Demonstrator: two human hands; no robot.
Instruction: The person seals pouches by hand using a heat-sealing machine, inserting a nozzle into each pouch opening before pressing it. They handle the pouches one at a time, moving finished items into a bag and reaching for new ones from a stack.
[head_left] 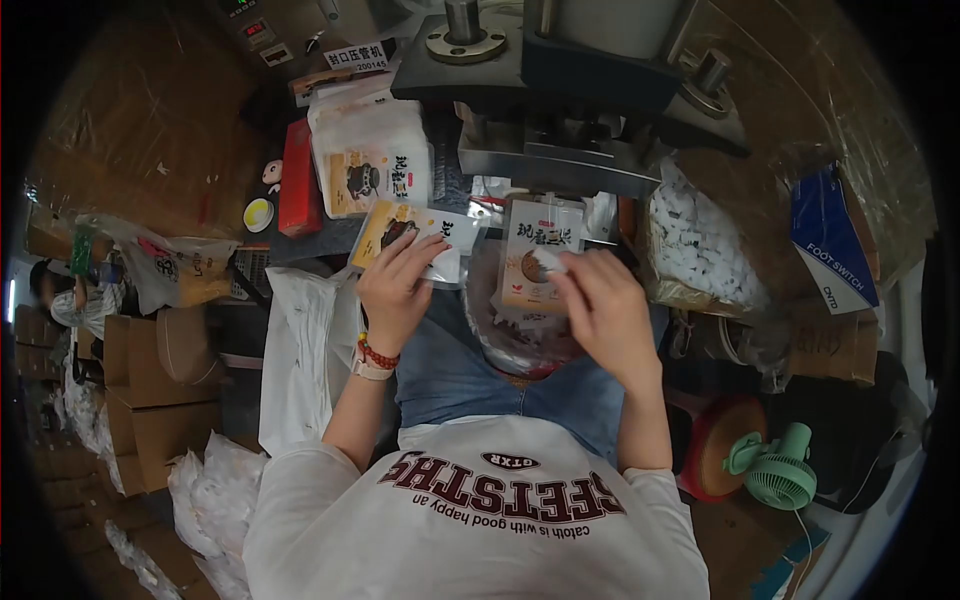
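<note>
My left hand is closed on a printed plastic pouch, fingers over its front and the thumb hidden. To its right, a second printed pouch with a round food picture lies just in front of the press. My right hand is in a pinch over that pouch's right side. Between its fingertips shows a small white piece, too small to name surely. Below the pouches, a round container lined with clear plastic sits at my lap. Behind my left hand rests a stack of similar pouches.
A heavy metal press stands straight ahead. On the right are a box of small white pieces, a blue foot switch box and a green fan. A red box and yellow-green cup are left.
</note>
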